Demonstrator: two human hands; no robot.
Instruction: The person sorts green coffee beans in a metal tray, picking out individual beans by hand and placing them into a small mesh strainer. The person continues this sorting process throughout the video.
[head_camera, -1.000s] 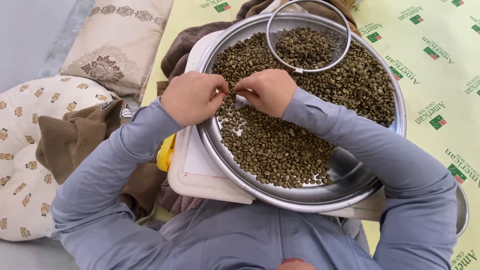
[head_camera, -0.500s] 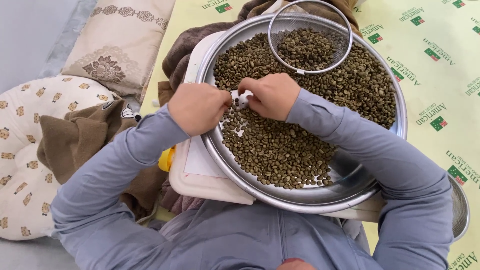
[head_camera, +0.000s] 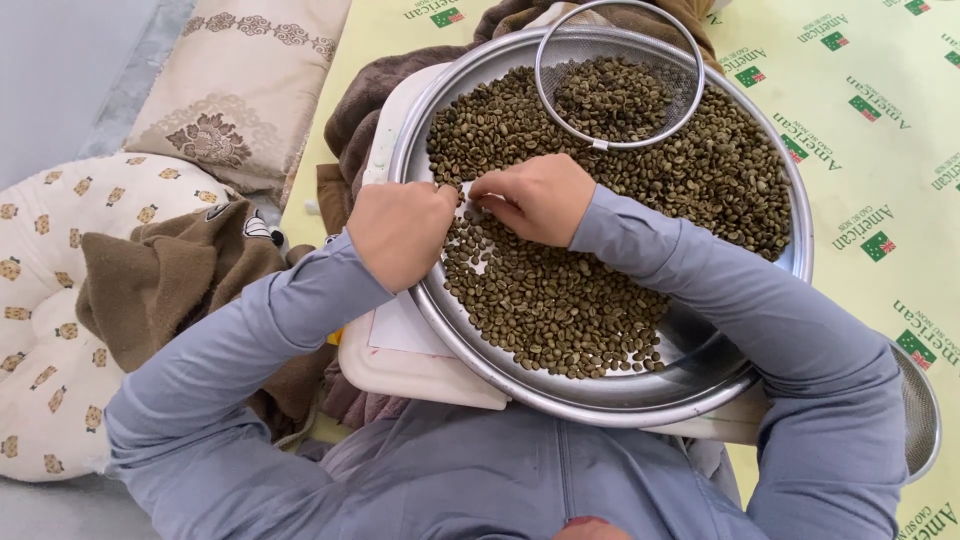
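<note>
A wide metal pan (head_camera: 770, 330) sits on a tray (head_camera: 400, 350) across the person's lap, with coffee beans (head_camera: 560, 300) spread inside it. A wire sieve (head_camera: 617, 75) rests in the pan's far side, holding more beans. The left hand (head_camera: 400, 232) lies on the pan's left rim; the right hand (head_camera: 540, 198) is just beside it, down among the beans. A blanket (head_camera: 160, 285) and two cushions (head_camera: 40, 330) lie to the left on the floor; a printed mat (head_camera: 870, 130) lies under and right of the pan.

No packages, signs or screens; only a pale yellow floor sheet (head_camera: 860, 150) with repeated small green-and-red printed logos.
</note>
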